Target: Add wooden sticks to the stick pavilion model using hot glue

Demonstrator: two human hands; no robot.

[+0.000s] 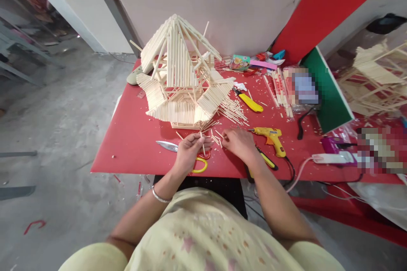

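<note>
Scissors (167, 146) on the red surface (127, 152), stick-built model (182, 67) behind them, my left hand (190, 148) pinching a thin stick (204, 147) before it, loose sticks (216, 139), my right hand (238, 140) curled beside them, its hold I cannot tell, yellow glue gun (271, 137) near

1. Red table (127, 148), with small crumbs (113, 156) scattered across the top.
2. Toward its back left, a model house (182, 70) built of thin wooden sticks.
3. Just right of the model house, a loose heap of short sticks (233, 111), with a yellow cutter (252, 102) beside it.
4. Near the front edge, scissors (167, 146) with a yellow handle loop.
5. Farther right, a yellow glue gun (269, 136).
6. Behind the glue gun, long sticks (280, 89) and an upright green board (328, 89).
</note>
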